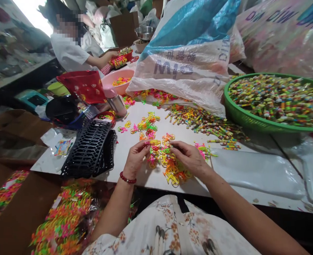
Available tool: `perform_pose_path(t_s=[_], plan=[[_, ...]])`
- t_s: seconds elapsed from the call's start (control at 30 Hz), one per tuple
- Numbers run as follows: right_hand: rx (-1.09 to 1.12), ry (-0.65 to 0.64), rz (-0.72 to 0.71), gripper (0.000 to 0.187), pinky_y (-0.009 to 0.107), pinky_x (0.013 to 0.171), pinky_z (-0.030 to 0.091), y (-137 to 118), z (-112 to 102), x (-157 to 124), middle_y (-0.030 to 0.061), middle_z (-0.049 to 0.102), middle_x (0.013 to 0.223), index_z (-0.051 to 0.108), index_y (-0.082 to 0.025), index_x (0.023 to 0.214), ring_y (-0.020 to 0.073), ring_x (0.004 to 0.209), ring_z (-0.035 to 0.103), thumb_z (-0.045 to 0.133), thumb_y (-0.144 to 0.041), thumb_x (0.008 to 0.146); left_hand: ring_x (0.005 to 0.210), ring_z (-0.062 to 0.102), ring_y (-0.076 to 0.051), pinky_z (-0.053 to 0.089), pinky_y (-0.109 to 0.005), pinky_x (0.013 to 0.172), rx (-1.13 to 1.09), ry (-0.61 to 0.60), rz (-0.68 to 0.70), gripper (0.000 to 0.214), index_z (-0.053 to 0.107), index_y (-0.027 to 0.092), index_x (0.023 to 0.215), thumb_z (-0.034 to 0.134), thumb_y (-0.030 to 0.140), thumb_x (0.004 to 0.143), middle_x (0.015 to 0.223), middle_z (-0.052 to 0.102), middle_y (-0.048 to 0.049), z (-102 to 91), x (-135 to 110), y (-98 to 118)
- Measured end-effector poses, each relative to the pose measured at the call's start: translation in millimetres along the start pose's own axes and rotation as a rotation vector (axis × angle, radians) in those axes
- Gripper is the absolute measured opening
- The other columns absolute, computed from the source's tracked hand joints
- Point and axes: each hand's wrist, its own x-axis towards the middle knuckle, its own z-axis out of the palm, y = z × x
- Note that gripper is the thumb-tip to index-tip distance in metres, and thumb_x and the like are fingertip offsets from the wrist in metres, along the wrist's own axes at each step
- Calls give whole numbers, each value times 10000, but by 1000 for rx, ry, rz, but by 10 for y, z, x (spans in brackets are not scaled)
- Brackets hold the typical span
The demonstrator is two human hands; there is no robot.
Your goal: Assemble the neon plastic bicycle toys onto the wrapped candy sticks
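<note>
My left hand [136, 159], with a red bead bracelet at the wrist, pinches a small yellow plastic toy piece [155, 142] between thumb and fingers. Close to it on the right, my right hand [190, 157] has its thumb and fingers pressed together; what they hold is too small to make out. Under and between both hands lies a loose pile of small bright plastic toy bicycles [174, 173] in yellow, orange, pink and green. More such toys [148, 124] are scattered just beyond my hands on the white table [135, 180].
Thin colourful wrapped sticks [206, 120] lie behind my right hand, and a green basket [230, 102] holds many more. Black plastic racks [84, 148] stand at left near a steel flask [116, 102]. Clear plastic bags [257, 173] lie at right. A co-worker [68, 49] sits beyond a large woven sack [180, 63].
</note>
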Motion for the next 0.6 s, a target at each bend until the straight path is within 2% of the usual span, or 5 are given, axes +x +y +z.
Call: perform_pose_path(t_s=[0.1,0.2,0.33,0.4,0.6], plan=[[-15,24,11,269,296,717,517,-5,69,-33,37,730,947,697,-212,1063,174,813,653,578,-396,906,647,564,-110,466,-254,626,-120,-94,-149,258,733,169,967,712,287,738,828,672,-32,93,-81,11],[-32,24,7,244,277,674,500,-13,90,-59,30,726,902,695,-207,1045,162,763,642,584,-377,909,709,599,-129,494,-263,642,-227,-154,-213,296,711,151,994,676,341,769,976,680,-68,192,-127,9],[-38,22,-21,205,275,671,497,-51,111,-104,34,725,886,696,-199,1019,162,755,643,607,-334,894,656,558,-78,463,-205,604,-232,-37,-120,225,583,192,895,724,326,782,816,587,27,322,-131,-49],[-37,37,-23,191,274,662,499,-53,121,-119,32,722,872,693,-200,998,159,738,641,606,-334,893,628,534,-58,441,-183,602,-239,-10,-84,314,510,210,900,773,265,737,777,559,60,367,-121,-79],[-49,88,-68,159,293,709,513,27,158,-134,38,722,901,675,-205,991,170,785,656,613,-310,890,602,500,-58,401,-181,588,-264,-7,-132,347,494,202,943,756,320,748,738,537,58,427,-118,-92]])
